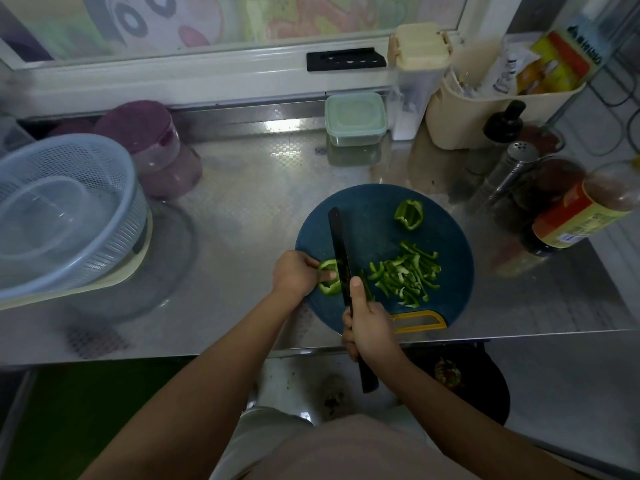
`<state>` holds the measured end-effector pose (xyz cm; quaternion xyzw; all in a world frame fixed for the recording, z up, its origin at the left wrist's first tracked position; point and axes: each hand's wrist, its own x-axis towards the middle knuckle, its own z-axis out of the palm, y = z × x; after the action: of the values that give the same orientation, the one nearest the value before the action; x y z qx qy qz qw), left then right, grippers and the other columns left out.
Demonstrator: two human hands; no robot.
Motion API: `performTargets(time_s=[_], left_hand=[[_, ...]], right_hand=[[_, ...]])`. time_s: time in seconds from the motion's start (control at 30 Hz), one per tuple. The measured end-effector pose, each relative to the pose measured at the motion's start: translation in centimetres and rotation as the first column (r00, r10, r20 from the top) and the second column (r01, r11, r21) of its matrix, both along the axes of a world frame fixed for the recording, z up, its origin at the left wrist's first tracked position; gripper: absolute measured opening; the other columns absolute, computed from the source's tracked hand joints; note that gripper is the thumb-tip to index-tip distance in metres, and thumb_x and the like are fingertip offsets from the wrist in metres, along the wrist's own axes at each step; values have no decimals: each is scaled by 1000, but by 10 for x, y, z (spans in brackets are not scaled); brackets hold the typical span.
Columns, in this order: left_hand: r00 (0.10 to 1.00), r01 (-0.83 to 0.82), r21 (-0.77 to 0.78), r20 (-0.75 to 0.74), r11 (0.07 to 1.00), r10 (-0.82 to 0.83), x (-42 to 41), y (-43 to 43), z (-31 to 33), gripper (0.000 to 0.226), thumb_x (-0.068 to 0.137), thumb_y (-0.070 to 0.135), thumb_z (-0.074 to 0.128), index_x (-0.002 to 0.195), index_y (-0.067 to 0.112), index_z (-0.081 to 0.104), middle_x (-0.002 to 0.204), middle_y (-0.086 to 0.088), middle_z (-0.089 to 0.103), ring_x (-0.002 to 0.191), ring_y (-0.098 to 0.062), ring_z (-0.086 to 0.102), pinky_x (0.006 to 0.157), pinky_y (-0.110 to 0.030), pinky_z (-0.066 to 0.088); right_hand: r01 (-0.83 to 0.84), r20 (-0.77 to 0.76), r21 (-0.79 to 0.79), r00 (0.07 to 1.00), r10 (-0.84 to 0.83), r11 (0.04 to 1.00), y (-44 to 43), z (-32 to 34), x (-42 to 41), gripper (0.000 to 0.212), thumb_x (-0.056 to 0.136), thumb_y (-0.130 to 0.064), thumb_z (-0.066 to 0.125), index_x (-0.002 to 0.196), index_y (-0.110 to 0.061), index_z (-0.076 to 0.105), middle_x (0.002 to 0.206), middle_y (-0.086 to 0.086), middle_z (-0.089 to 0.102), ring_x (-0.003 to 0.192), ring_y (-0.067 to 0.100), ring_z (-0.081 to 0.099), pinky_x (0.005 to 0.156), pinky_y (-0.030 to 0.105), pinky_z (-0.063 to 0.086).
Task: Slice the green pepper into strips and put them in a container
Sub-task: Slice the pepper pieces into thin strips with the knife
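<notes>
While the right hand wraps the knife by its handle, forefinger laid along the spine to steer, the black blade stands edge-down against a pepper piece at the near left of the round blue cutting board. The left hand pins that piece down, fingers curled over it and tucked back from the blade: a safe hold, by the look of it. Just right of the knife lies a heap of cut strips, clear of the blade's path. Farther up the board waits an uncut chunk, well apart from the heap. So slicing looks well along, and nothing is in a container yet. Beyond the board, on the steel tabletop, a pale-green box sits by the back wall with its lid on. Off left, a clear bowl nested in a strainer stands open. Bottles and a shaker crowd the right side near the board.
</notes>
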<state>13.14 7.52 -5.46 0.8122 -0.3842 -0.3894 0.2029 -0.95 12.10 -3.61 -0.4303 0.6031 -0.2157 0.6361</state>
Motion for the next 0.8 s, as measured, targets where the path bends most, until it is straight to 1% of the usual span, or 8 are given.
performTargets(time_s=[0.1, 0.2, 0.37, 0.47, 0.57, 0.67, 0.73, 0.8], left_hand=[[1000, 5, 4, 5, 1000, -5, -1, 1, 2, 20, 68, 29, 82, 67, 19, 65, 72, 5, 61, 70, -9, 54, 55, -19, 39], [1000, 5, 8, 6, 1000, -5, -1, 1, 2, 19, 68, 29, 82, 66, 20, 65, 72, 4, 61, 70, -9, 54, 56, -19, 40], [1000, 1, 22, 18, 1000, -1, -2, -1, 4, 22, 69, 29, 81, 82, 13, 73, 75, 4, 61, 74, -9, 55, 57, -24, 40], [1000, 1, 33, 22, 999, -1, -2, -2, 6, 25, 69, 28, 82, 86, 11, 74, 78, 2, 62, 76, -10, 55, 62, -24, 41], [1000, -6, 41, 23, 999, 5, -3, -2, 6, 26, 69, 29, 82, 86, 11, 74, 79, 2, 62, 75, -11, 55, 53, -19, 39], [1000, -4, 38, 31, 999, 3, -3, -1, 6, 27, 70, 31, 81, 86, 11, 74, 79, 2, 62, 73, -9, 54, 52, -16, 36], [999, 3, 35, 35, 999, -5, -4, -1, 6, 27, 70, 31, 80, 88, 11, 74, 78, 2, 61, 71, -8, 52, 52, -18, 36], [999, 4, 33, 38, 999, -5, -4, -1, 6, 27, 70, 30, 80, 88, 11, 74, 79, 3, 62, 73, -8, 53, 59, -22, 38]], right_hand=[[-9, -11, -14, 1000, 9, 1000, 0, -4, -1, 59, 91, -63, 31, 51, -19, 24, 47, -1, 19, 39, 14, 22, 45, 28, 18], [-51, -76, -73, 996, 46, 996, 1, -11, -2, 63, 90, -66, 29, 43, -24, 21, 44, -2, 19, 40, 15, 23, 50, 35, 19], [-72, -120, -117, 991, 58, 990, 4, -18, -4, 72, 91, -64, 26, 34, -20, 21, 39, -6, 20, 44, 17, 25, 55, 36, 23], [-57, -106, -117, 993, 45, 991, 7, -21, -5, 71, 91, -64, 27, 35, -21, 20, 39, -7, 19, 44, 16, 24, 55, 36, 22], [-49, -95, -114, 995, 38, 992, 10, -22, -5, 70, 92, -63, 28, 36, -22, 19, 39, -8, 18, 43, 14, 22, 53, 35, 18], [-36, -74, -118, 997, 27, 992, 14, -24, -7, 67, 92, -61, 29, 39, -22, 17, 40, -6, 18, 42, 14, 21, 51, 34, 17], [-30, -59, -127, 998, 23, 991, 16, -25, -8, 65, 92, -61, 30, 41, -23, 18, 41, -3, 19, 41, 15, 21, 50, 33, 17], [-28, -59, -125, 998, 20, 992, 17, -27, -9, 66, 92, -62, 30, 40, -22, 19, 40, -2, 21, 40, 15, 22, 49, 32, 18]])
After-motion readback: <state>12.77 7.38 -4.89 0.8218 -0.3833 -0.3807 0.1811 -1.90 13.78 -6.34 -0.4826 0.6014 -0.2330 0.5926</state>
